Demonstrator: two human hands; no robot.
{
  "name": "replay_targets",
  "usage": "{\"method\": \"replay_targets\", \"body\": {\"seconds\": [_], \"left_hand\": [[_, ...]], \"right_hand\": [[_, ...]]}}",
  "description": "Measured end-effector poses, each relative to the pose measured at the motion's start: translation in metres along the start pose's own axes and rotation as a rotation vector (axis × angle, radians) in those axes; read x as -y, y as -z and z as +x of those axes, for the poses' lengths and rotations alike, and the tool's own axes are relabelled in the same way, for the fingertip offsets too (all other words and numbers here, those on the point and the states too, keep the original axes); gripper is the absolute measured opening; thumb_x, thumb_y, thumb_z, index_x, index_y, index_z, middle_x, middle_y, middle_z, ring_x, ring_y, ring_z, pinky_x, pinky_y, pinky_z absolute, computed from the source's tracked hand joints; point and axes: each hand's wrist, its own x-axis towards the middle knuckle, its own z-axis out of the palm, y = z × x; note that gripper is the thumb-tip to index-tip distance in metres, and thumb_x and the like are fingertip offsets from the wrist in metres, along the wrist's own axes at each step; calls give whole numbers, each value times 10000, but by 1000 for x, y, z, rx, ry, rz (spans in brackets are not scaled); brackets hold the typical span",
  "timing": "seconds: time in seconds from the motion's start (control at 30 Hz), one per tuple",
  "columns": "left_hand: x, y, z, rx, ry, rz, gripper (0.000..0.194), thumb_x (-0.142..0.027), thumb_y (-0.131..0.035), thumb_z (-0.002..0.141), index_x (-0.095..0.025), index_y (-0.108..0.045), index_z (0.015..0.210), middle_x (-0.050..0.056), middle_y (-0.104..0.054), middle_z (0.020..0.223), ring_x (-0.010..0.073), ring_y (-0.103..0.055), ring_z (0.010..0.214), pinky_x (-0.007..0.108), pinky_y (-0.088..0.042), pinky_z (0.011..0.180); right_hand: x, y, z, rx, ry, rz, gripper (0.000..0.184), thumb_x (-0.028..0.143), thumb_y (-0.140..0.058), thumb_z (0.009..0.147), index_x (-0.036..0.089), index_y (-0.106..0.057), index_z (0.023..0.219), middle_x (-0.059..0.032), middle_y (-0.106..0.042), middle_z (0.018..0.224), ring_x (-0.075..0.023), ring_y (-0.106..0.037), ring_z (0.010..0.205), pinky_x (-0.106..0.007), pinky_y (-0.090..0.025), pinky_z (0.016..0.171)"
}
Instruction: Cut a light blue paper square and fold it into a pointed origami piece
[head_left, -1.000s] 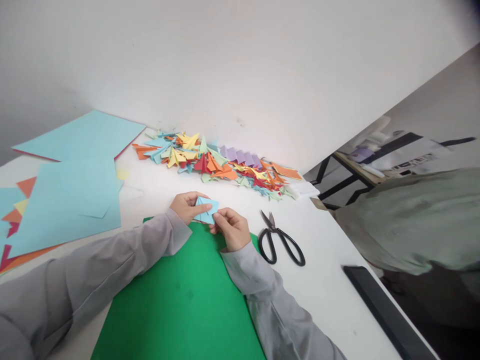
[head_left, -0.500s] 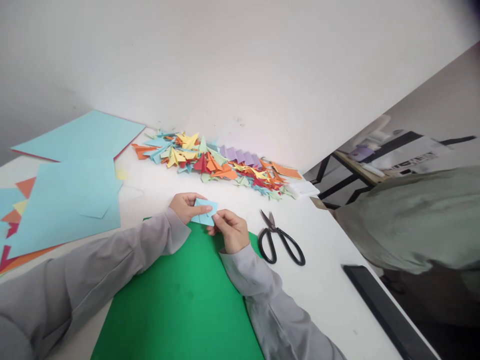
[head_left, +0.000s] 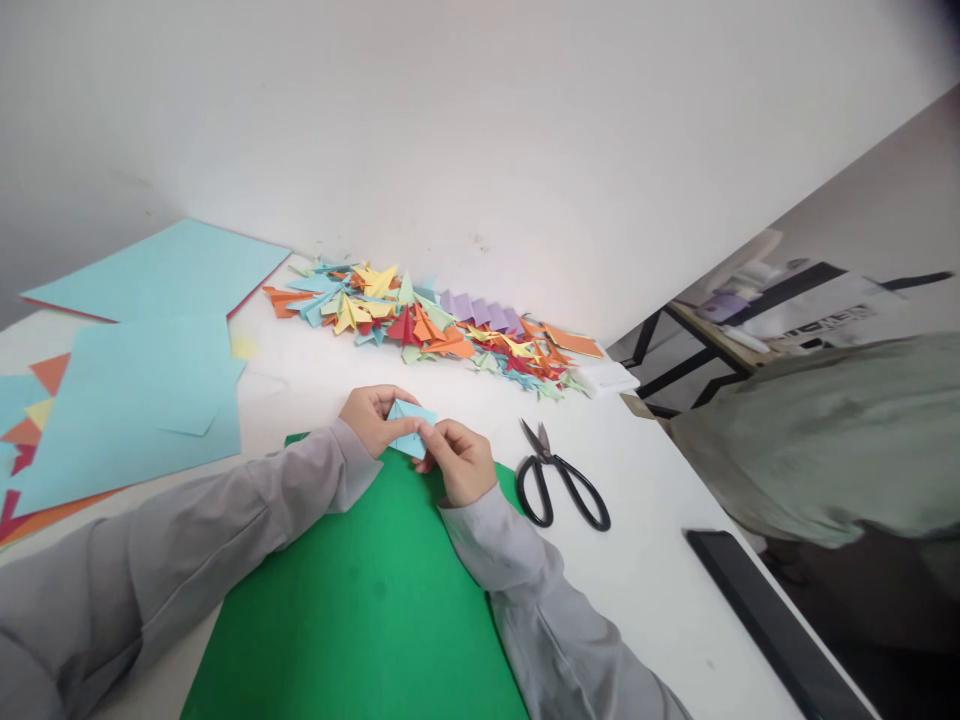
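Note:
A small light-blue folded paper piece (head_left: 409, 425) is pinched between both hands at the far edge of a green sheet (head_left: 360, 610). My left hand (head_left: 369, 415) grips its left side with thumb and fingers. My right hand (head_left: 459, 460) holds its right side, the thumb pressing on the fold. Both arms wear grey sleeves and rest across the green sheet and the white table (head_left: 660, 590).
Black scissors (head_left: 561, 484) lie shut just right of my right hand. A heap of coloured folded paper pieces (head_left: 435, 330) runs along the wall. Large light-blue sheets (head_left: 142, 390) lie at the left. A dark flat bar (head_left: 765, 620) sits near the table's right edge, beside a person in green (head_left: 832, 440).
My right thumb has slid left over the blue piece, which has tilted slightly. The arms and everything else have stayed in place.

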Motion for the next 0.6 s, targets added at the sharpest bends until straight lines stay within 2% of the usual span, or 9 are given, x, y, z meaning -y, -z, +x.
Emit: {"method": "replay_targets", "body": {"seconds": [0.33,0.6], "left_hand": [[-1,0,0,19,67,-16,354,-201,-763,353,-93,-578,635,-22,-568,461,73,-492,404,196,-393,417],[2,1,3,47,97,-15,367,-263,-750,405,-89,-596,689,-12,-572,463,82,-492,399,206,-387,401]], "right_hand": [[-3,2,1,32,-13,1,293,401,-560,713,180,-499,531,48,-505,396,-84,-477,365,-204,-386,391],[-1,0,1,4,-16,6,302,397,-565,705,175,-496,513,41,-526,397,-71,-453,337,-193,-372,366]]}}
